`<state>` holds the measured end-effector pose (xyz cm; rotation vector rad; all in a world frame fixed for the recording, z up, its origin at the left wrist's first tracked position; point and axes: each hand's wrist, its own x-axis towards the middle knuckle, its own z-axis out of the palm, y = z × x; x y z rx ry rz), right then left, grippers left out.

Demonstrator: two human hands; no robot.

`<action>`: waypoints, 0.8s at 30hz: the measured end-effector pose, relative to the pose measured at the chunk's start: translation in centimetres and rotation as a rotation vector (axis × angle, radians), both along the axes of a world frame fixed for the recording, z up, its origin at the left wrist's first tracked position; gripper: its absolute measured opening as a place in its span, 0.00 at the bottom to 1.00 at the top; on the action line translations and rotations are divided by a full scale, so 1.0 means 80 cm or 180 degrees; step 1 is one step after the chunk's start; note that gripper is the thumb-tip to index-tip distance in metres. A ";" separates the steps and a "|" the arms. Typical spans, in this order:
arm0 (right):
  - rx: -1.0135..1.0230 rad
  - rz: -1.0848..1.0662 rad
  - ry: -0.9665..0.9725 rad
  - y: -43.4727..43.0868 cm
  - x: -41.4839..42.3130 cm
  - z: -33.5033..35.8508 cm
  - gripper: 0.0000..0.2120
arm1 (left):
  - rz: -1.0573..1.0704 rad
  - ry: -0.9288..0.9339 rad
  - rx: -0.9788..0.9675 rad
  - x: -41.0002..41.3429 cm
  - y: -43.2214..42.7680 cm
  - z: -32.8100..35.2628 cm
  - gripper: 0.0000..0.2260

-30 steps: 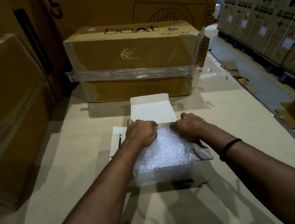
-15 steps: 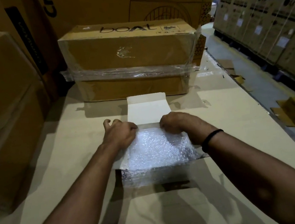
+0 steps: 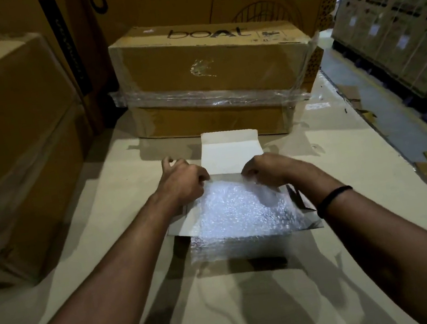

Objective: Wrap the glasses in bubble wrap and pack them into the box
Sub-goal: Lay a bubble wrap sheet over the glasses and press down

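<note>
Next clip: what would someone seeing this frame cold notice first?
The shiny sheet of bubble wrap at the centre of the table draws the eye first. It lies over a small open white box, with the left hand and right hand gripping its far edge. Behind them sits a brown carton marked "boat", banded with clear film.

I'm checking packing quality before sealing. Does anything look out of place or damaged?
The bubble wrap spills over the near edge of the small white box, untucked, so the lid may not close. The big carton behind has a scuffed, crinkled patch on its front.
</note>
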<state>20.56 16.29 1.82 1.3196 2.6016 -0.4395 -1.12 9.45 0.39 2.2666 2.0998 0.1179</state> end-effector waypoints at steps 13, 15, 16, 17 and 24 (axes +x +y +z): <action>0.0627 0.0082 -0.0715 -0.010 0.037 -0.013 0.07 | -0.0245 0.0208 0.0116 0.014 0.003 -0.017 0.05; 0.0715 0.0081 -0.0428 -0.014 0.050 0.000 0.04 | -0.0344 0.0198 0.0193 0.002 0.000 -0.015 0.08; 0.0723 0.0137 -0.0534 -0.015 0.055 0.003 0.04 | -0.0389 0.0247 0.0172 -0.003 -0.003 -0.013 0.09; 0.0675 0.0201 -0.0740 -0.018 0.056 0.005 0.06 | -0.0430 0.0345 0.0100 -0.007 -0.005 -0.013 0.09; 0.0558 0.0258 -0.1300 -0.033 0.037 -0.020 0.10 | -0.0246 0.0817 -0.0105 0.022 -0.013 -0.024 0.07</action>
